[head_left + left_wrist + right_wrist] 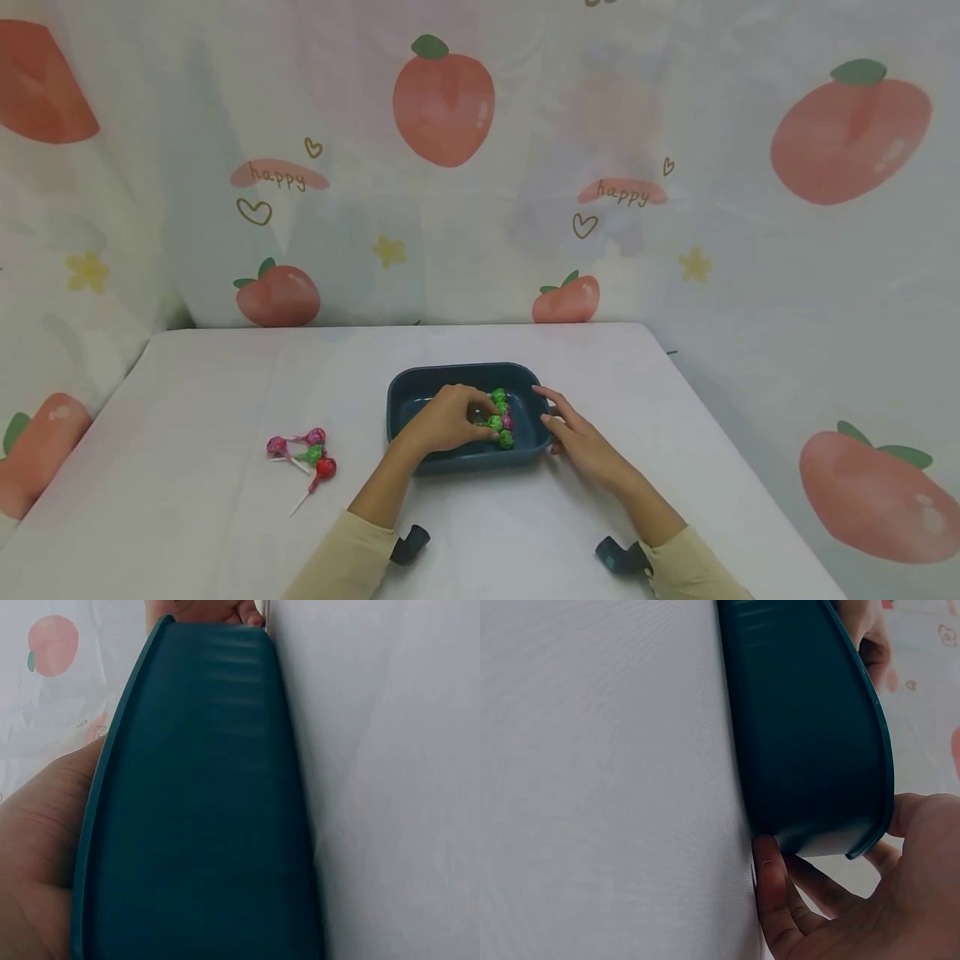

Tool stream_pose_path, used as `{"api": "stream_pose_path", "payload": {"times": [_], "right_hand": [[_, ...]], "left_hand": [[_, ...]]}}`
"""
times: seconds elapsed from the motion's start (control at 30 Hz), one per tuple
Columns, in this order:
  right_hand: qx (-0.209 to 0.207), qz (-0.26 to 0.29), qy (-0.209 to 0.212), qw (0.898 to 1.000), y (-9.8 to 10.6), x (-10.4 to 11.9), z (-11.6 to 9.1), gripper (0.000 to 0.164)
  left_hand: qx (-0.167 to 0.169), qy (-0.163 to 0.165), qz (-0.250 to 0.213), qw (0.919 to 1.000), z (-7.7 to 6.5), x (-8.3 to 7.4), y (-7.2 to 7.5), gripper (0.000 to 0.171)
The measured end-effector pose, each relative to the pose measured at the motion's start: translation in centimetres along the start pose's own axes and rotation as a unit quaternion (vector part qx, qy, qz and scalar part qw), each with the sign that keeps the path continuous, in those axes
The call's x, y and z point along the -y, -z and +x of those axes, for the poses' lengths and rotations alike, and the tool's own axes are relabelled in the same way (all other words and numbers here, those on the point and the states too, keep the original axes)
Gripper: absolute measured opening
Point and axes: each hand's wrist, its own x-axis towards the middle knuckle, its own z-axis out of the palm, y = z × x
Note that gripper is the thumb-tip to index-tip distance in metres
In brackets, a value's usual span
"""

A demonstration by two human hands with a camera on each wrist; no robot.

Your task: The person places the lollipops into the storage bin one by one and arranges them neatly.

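A dark teal tray (450, 463) stands on the white table, its long outer wall (195, 795) filling much of the left wrist view. My left hand (448, 418) reaches over the near rim into the tray, thumb and fingertips pinching a green-wrapped lollipop (494, 422). Right beside those fingertips lie several more lollipops with green and pink wrappers (506, 439); their sticks are mostly hidden. At the tray's right end, my right hand (585, 446) holds it, thumb at the rim and fingers (772, 889) low against the end wall.
Left of the tray, several lollipops lie in a loose group on the table: a red one (326, 468), a green one (312, 454) and pink ones (277, 447). A peach-printed cloth (480, 242) hangs behind and at both sides of the table.
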Motion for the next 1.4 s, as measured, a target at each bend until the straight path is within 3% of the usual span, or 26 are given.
{"api": "stream_pose_path", "payload": {"times": [0.37,1.4], "right_hand": [[0.001,-0.008,0.003,1.0,0.2,0.1,0.0,0.047],[0.003,-0.001,0.01,1.0,0.1,0.2,-0.1,0.048]], "left_hand": [[0.016,0.011,-0.005,0.9998,0.5,0.0,-1.1,0.024],[0.033,0.025,-0.034,0.9986,0.7,-1.0,-2.3,0.019]]}}
